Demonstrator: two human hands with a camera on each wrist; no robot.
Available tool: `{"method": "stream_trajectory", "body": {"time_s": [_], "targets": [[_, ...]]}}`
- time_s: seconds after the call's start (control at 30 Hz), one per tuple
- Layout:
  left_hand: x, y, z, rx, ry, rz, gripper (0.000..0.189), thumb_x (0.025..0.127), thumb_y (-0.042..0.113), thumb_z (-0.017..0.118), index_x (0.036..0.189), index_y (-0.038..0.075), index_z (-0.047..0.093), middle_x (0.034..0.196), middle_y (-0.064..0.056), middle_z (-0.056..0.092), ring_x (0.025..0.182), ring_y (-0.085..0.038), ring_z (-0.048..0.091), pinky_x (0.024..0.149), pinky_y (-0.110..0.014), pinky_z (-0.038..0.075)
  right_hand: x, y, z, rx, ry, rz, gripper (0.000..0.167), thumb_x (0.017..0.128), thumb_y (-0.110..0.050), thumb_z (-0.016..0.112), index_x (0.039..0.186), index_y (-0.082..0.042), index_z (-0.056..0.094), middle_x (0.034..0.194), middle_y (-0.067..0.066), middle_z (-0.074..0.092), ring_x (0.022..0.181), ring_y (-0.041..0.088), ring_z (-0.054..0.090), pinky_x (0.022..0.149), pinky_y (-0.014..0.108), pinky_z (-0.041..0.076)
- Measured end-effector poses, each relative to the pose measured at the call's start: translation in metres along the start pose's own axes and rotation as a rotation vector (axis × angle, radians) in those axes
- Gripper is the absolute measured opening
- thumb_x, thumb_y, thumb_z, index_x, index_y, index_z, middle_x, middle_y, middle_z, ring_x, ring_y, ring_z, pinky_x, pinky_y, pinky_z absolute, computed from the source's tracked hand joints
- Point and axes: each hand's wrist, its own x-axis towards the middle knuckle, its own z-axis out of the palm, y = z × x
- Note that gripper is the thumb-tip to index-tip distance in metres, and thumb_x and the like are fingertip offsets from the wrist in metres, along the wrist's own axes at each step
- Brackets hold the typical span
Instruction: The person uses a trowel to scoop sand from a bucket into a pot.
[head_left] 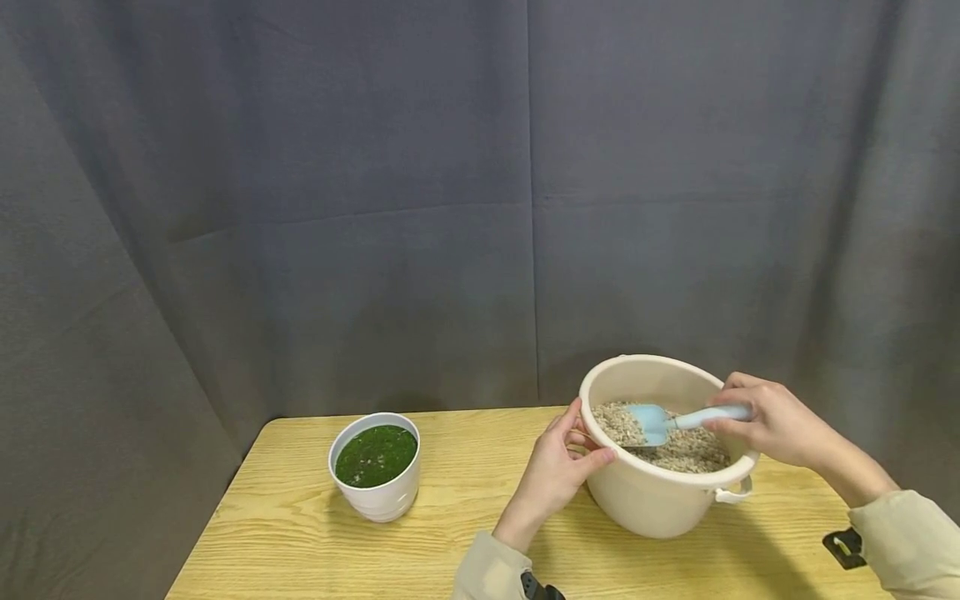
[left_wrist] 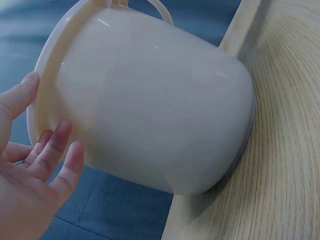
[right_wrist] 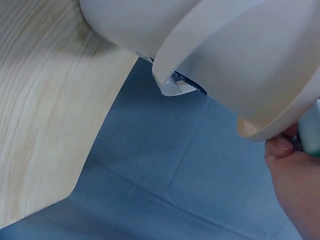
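A cream bucket (head_left: 651, 502) with a side handle stands at the right of the table, holding beige granules (head_left: 693, 454). My left hand (head_left: 551, 468) holds the left side of its rim; in the left wrist view the thumb (left_wrist: 22, 95) lies at the rim and the other fingers are by the outer wall. With my right hand (head_left: 780, 423) I grip the handle of a light blue hand shovel (head_left: 649, 422). Its blade is inside the bucket at the granules, pointing left. In the right wrist view, the bucket's wall hides most of the shovel.
A white pot (head_left: 390, 498) with a green, moss-like surface (head_left: 375, 457) stands on the left part of the wooden table (head_left: 262, 533). Pale specks lie on the green. A grey curtain (head_left: 405, 208) hangs behind the table's back edge.
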Motion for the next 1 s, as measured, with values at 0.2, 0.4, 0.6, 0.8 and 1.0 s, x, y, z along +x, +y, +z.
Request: {"method": "stream_trajectory", "body": {"time_s": [0.2,0.4,0.6,0.8,1.0], "targets": [[0.001,0.000,0.001,0.017,-0.015,0.023,0.085,0.086,0.022,0.078,0.153,0.003,0.029,0.113,0.007,0.052,0.093,-0.008,0.061,0.078,-0.024,0.054,-0.006,-0.001,-0.003,0.025,0.023,0.100,0.016,0.078,-0.014,0.084,0.090,-0.017,0.074,0.083,-0.014,0.055,0.069,0.003,0.048,0.057,0.021,0.038],[0.000,-0.001,0.001,0.010,-0.008,0.019,0.086,0.086,0.023,0.078,0.153,0.003,0.028,0.112,0.007,0.052,0.092,-0.007,0.061,0.078,-0.024,0.054,-0.014,-0.002,-0.002,0.040,0.090,0.160,0.016,0.078,-0.014,0.084,0.091,-0.013,0.076,0.083,-0.012,0.057,0.070,0.004,0.051,0.058,0.018,0.042],[0.000,-0.003,0.000,0.004,-0.006,0.021,0.085,0.086,0.023,0.078,0.153,0.004,0.029,0.112,0.006,0.052,0.091,-0.007,0.061,0.078,-0.024,0.054,-0.024,-0.006,0.003,0.061,0.146,0.245,0.018,0.081,-0.014,0.082,0.095,-0.005,0.075,0.083,-0.010,0.057,0.068,0.004,0.049,0.055,0.019,0.040],[0.000,-0.003,0.001,0.007,-0.010,0.018,0.085,0.086,0.023,0.078,0.153,0.005,0.029,0.112,0.007,0.053,0.091,-0.007,0.061,0.078,-0.024,0.054,-0.029,-0.010,0.007,0.073,0.198,0.294,0.022,0.080,-0.012,0.082,0.097,-0.001,0.074,0.082,-0.008,0.057,0.067,0.005,0.048,0.052,0.020,0.039],[0.000,-0.004,-0.001,0.001,-0.007,0.015,0.085,0.086,0.022,0.078,0.153,0.005,0.029,0.112,0.006,0.053,0.090,-0.008,0.062,0.077,-0.024,0.054,-0.030,-0.017,0.009,0.066,0.233,0.326,0.024,0.079,-0.012,0.083,0.098,-0.002,0.074,0.082,-0.005,0.058,0.067,0.006,0.047,0.051,0.022,0.037]]}}
